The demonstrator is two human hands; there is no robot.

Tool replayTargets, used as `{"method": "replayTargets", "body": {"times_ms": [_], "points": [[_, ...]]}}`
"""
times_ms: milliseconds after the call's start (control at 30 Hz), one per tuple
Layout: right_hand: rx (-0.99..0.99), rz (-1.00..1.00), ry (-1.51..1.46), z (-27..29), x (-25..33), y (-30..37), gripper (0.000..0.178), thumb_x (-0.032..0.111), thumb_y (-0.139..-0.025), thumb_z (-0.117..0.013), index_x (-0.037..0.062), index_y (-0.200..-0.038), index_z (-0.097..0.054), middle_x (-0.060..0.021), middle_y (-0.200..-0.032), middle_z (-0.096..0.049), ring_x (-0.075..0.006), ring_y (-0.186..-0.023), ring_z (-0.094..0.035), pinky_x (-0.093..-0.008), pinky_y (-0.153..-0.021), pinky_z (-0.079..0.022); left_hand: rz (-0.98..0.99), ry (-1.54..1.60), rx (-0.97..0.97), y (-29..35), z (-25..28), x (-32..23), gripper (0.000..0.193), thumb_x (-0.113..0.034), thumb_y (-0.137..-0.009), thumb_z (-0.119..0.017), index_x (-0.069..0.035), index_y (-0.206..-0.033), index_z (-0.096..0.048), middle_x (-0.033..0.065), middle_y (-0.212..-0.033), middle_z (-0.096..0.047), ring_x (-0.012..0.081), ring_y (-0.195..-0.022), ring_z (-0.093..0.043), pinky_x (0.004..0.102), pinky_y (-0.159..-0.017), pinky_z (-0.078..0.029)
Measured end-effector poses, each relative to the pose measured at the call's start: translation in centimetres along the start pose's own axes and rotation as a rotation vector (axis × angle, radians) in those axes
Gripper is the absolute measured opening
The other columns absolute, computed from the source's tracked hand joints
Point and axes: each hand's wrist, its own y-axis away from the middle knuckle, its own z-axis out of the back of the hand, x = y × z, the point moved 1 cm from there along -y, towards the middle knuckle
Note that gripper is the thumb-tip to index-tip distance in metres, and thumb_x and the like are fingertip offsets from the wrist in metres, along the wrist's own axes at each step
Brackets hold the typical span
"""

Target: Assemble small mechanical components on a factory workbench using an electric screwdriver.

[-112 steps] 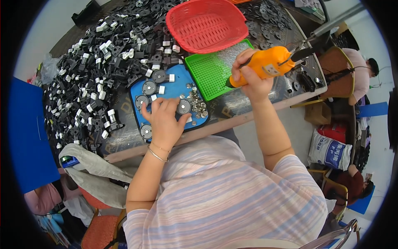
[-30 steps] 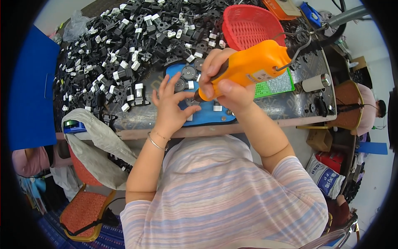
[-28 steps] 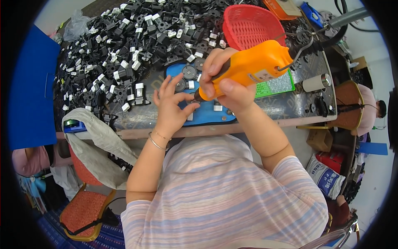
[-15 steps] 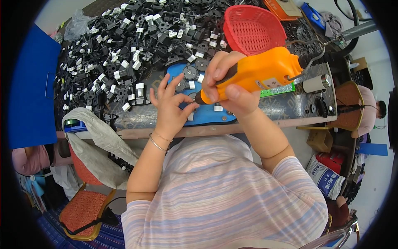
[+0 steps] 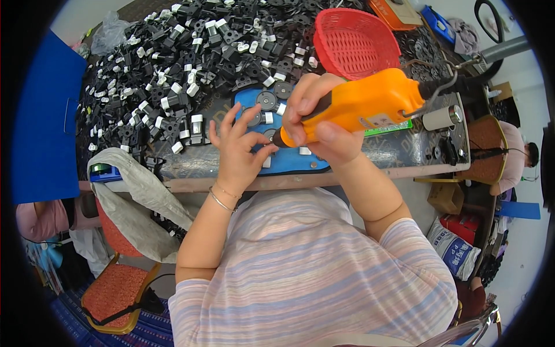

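Observation:
An orange electric screwdriver point(image 5: 376, 104) lies almost level in my right hand point(image 5: 329, 124), its fingers wrapped round the front of the body. The dark nose points left, at the fingertips of my left hand point(image 5: 240, 150). There the left thumb and index finger pinch together by the tip, while the other fingers are raised and spread. What they pinch is too small to make out. Beneath both hands is a blue mat point(image 5: 295, 163) bearing black-and-white plastic parts, among them a round black part point(image 5: 266, 100). My hands partly cover the part under the screwdriver's tip.
A big heap of black and white plastic parts point(image 5: 173, 75) covers the far left of the table. Behind my right hand stands a red basket point(image 5: 355, 46). A white cylinder point(image 5: 442, 117) lies at the right, and a grey cloth point(image 5: 136, 194) hangs over the front left edge.
The screwdriver's rear end has dipped slightly, and the hose and cable behind it have shifted. Both hands keep nearly the same places and grips.

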Motion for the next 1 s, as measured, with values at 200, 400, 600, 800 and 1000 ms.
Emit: {"method": "replayTargets", "body": {"times_ms": [200, 400, 600, 800, 1000], "points": [[-0.049, -0.037, 0.082, 0.3, -1.6, 0.7, 0.027, 0.014, -0.079, -0.067, -0.0037, -0.092, -0.052, -0.0143, -0.088, -0.052, -0.0129, -0.059, -0.054, -0.0225, -0.054, -0.047, 0.081, -0.071, 0.126, -0.2, -0.2, -0.7, 0.054, -0.039, -0.053, -0.083, -0.016, -0.099, -0.067, 0.0071, -0.141, -0.038, 0.0309, -0.134, -0.024, 0.0631, -0.102, -0.009], [-0.082, -0.075, 0.108, 0.1, -2.5, 1.0, 0.026, 0.011, -0.078, -0.067, -0.0043, -0.092, -0.052, -0.0145, -0.088, -0.051, -0.0124, -0.058, -0.053, -0.0219, -0.053, -0.047, 0.094, -0.148, 0.152, -0.3, -0.8, -0.4, 0.059, -0.039, -0.055, -0.082, -0.017, -0.107, -0.066, 0.0086, -0.143, -0.034, 0.0317, -0.135, -0.022, 0.064, -0.101, -0.009], [-0.007, -0.073, 0.29, 0.6, -3.2, 0.9, 0.024, 0.012, -0.075, -0.07, 0.0004, -0.088, -0.054, -0.0095, -0.083, -0.053, -0.0129, -0.067, -0.053, -0.0241, -0.062, -0.046, 0.091, -0.186, 0.161, -0.4, -1.8, 0.3, 0.044, -0.034, -0.06, -0.079, -0.019, -0.1, -0.068, 0.0063, -0.14, -0.039, 0.0311, -0.135, -0.023, 0.0634, -0.102, -0.009], [0.104, -0.119, 0.302, -0.2, -3.2, 0.5, 0.022, 0.014, -0.072, -0.071, 0.0031, -0.083, -0.055, -0.0068, -0.079, -0.056, -0.0153, -0.071, -0.053, -0.0253, -0.063, -0.043, 0.036, -0.208, 0.038, 0.0, -2.7, 1.2, 0.042, -0.03, -0.065, -0.074, -0.02, -0.105, -0.067, 0.0042, -0.139, -0.041, 0.0311, -0.135, -0.025, 0.0637, -0.102, -0.007], [0.054, -0.202, 0.155, 0.8, -3.6, 0.1, 0.025, 0.02, -0.071, -0.072, 0.0028, -0.08, -0.056, -0.0071, -0.08, -0.057, -0.0174, -0.075, -0.053, -0.0289, -0.066, -0.044, 0.104, -0.134, 0.162, -0.9, -1.8, -0.1, 0.047, -0.032, -0.065, -0.074, -0.02, -0.109, -0.065, 0.0034, -0.141, -0.04, 0.0316, -0.136, -0.023, 0.0644, -0.102, -0.007]]}}
